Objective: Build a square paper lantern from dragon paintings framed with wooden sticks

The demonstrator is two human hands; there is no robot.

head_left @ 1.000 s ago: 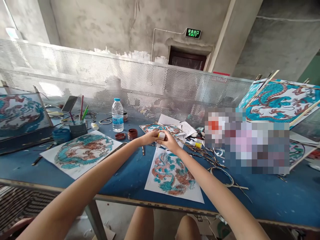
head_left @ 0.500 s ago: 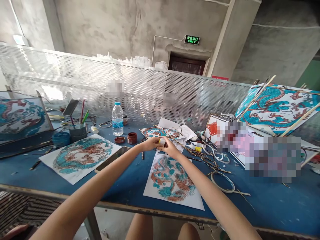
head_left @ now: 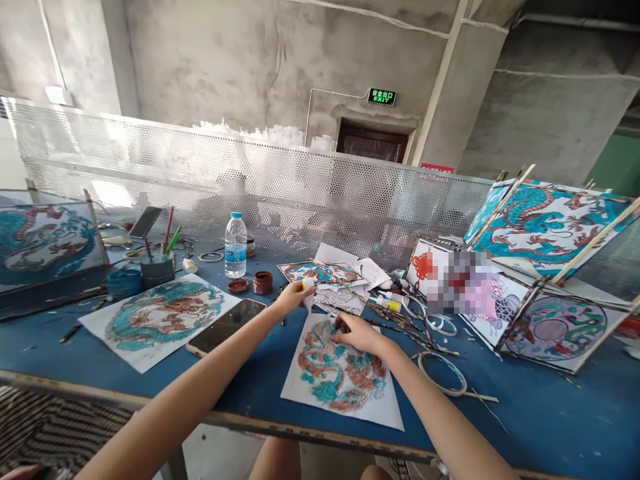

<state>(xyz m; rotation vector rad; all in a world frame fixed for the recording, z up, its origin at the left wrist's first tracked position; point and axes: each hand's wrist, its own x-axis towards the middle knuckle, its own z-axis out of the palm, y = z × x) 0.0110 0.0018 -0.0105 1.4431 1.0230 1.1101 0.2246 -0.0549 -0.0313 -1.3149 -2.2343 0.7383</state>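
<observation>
My left hand [head_left: 291, 298] is closed around a small white glue bottle [head_left: 309, 301] with a yellow label, its narrow end pointing down above the top edge of a painted dragon sheet [head_left: 320, 390]. Over the upper part of that sheet, my right hand [head_left: 359, 333] has its fingers bent, with a shadowed gap between thumb and fingers. Nothing is clearly seen in it. A framed dragon painting [head_left: 325, 272] and line-drawn papers [head_left: 340, 301] lie just beyond the hands.
A phone [head_left: 227, 327] and another dragon sheet [head_left: 165, 317] lie left. Behind stand a water bottle [head_left: 235, 247] and brown paint jar [head_left: 263, 283]. Thin sticks [head_left: 415, 327], tape rings [head_left: 443, 373] and framed paintings [head_left: 555, 333] occupy the right. A perforated metal screen [head_left: 285, 193] borders the table.
My hands were together at the glue bottle and are now apart. The right hand has come down over the painted sheet; the left keeps the bottle, now tipped downward.
</observation>
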